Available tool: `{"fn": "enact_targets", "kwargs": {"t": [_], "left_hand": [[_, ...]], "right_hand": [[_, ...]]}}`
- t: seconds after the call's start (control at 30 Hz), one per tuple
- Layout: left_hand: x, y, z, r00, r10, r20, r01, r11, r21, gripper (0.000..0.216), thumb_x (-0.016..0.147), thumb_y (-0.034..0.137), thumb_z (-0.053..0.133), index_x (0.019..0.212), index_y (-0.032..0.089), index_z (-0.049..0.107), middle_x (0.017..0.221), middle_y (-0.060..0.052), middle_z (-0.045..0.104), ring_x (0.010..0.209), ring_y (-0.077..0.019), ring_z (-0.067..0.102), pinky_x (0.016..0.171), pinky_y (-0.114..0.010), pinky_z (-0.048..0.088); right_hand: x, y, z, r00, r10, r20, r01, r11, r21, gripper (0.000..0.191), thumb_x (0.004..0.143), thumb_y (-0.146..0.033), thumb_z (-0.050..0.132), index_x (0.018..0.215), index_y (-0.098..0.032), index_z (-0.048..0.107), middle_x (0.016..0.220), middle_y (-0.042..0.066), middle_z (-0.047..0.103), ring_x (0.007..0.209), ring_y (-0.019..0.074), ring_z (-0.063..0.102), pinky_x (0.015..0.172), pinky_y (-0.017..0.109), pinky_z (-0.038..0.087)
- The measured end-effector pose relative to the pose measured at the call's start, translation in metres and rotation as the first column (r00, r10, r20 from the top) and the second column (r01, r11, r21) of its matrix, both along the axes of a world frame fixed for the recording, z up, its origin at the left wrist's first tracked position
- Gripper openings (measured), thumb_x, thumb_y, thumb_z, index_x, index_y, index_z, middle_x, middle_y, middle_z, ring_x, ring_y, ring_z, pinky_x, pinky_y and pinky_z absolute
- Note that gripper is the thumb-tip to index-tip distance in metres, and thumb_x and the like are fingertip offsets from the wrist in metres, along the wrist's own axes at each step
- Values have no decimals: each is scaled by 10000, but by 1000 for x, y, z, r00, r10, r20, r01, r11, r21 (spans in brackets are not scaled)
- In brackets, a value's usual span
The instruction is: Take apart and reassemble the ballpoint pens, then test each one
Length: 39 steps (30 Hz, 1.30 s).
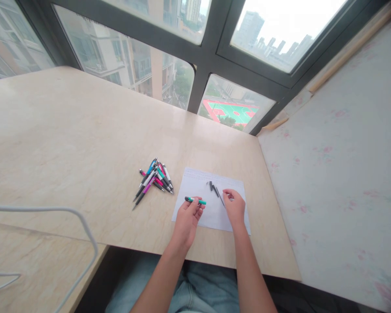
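My left hand (187,219) is closed around a green pen barrel (200,201) with a black end, held level over a white sheet of paper (211,219). My right hand (235,208) hovers above the sheet's right side, thumb and fingertips pinched together. Whatever is between those fingertips is too small to make out. Between the hands, small black pen parts (211,186) lie on the paper, with a thin dark rod (220,196) that looks like an ink refill. To the left of the sheet is a loose pile of pens (149,185) in purple, blue, pink, green and white.
The pale, marble-patterned tabletop (84,152) ends at a dark window frame (202,82) ahead and a flowered wall (329,174) on the right. A white cable (81,215) arches across the left side. The table's front edge lies close to my lap.
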<state>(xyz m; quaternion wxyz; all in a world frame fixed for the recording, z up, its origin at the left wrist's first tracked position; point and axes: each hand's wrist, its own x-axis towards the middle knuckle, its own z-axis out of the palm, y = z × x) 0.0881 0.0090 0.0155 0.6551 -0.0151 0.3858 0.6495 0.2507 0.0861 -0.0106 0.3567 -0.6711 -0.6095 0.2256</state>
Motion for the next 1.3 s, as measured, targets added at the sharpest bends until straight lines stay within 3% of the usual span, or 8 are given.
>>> {"fn": "enact_targets", "kwargs": {"t": [0.2, 0.33, 0.5, 0.67, 0.77, 0.9, 1.03, 1.3], "left_hand": [[0, -1, -2, 999, -4, -35, 5, 1000, 25, 215, 726, 235, 786, 888, 146, 677, 868, -44, 672, 733, -100, 631, 668, -197, 500], [2, -2, -2, 977, -70, -200, 80, 996, 47, 230, 740, 297, 757, 910, 157, 692, 852, -42, 674, 749, -122, 635, 702, -226, 486], [7, -4, -3, 816, -191, -545, 264, 963, 57, 263, 781, 330, 693, 995, 178, 694, 828, -52, 697, 750, -179, 656, 697, -270, 487], [10, -8, -6, 680, -231, -696, 405, 910, 94, 256, 793, 340, 676, 1011, 208, 695, 806, -48, 706, 755, -207, 663, 703, -283, 488], [11, -9, -6, 636, -212, -742, 434, 893, 117, 237, 793, 339, 672, 993, 215, 700, 797, -47, 704, 733, -204, 652, 686, -278, 482], [14, -10, -8, 600, -226, -767, 455, 886, 95, 269, 808, 360, 644, 1025, 208, 688, 787, -44, 688, 694, -190, 629, 661, -277, 478], [14, -10, -12, 522, -274, -807, 510, 860, 38, 282, 822, 363, 603, 1032, 189, 675, 832, -50, 685, 744, -191, 636, 711, -295, 494], [12, -9, -13, 473, -278, -836, 530, 848, 17, 260, 833, 337, 559, 1020, 184, 655, 822, -42, 679, 730, -183, 634, 706, -297, 496]], "right_hand": [[6, -7, 1, 1000, -9, -18, 9, 1000, -10, 285, 782, -379, 541, 891, -182, 716, 934, 94, 724, 780, 225, 625, 778, 374, 489], [3, -34, 14, 992, 10, -122, -15, 999, -46, 277, 813, -384, 550, 936, -185, 698, 969, 98, 713, 816, 226, 622, 684, 331, 499], [-15, -72, 35, 944, 242, -225, -261, 963, -60, 244, 829, -339, 599, 1014, -209, 691, 1036, 93, 695, 849, 213, 629, 580, 272, 469], [-21, -84, 40, 949, 272, -160, -287, 955, -74, 185, 834, -290, 590, 949, -221, 717, 901, 66, 700, 774, 202, 627, 528, 262, 425], [-13, -82, 34, 952, 253, -170, -271, 959, -88, 207, 841, -315, 584, 962, -213, 716, 920, 73, 707, 803, 213, 636, 545, 267, 444], [9, -70, 19, 976, 66, -206, -97, 985, -141, 296, 817, -398, 602, 984, -179, 710, 966, 103, 722, 884, 252, 652, 645, 313, 501], [31, -45, 9, 997, -45, -63, 37, 992, -120, 337, 790, -410, 588, 959, -147, 714, 907, 112, 729, 853, 262, 660, 749, 360, 507], [31, -18, 6, 973, 9, 230, 12, 996, -90, 309, 806, -340, 502, 936, -169, 723, 917, 97, 734, 758, 233, 656, 731, 346, 483]]}}
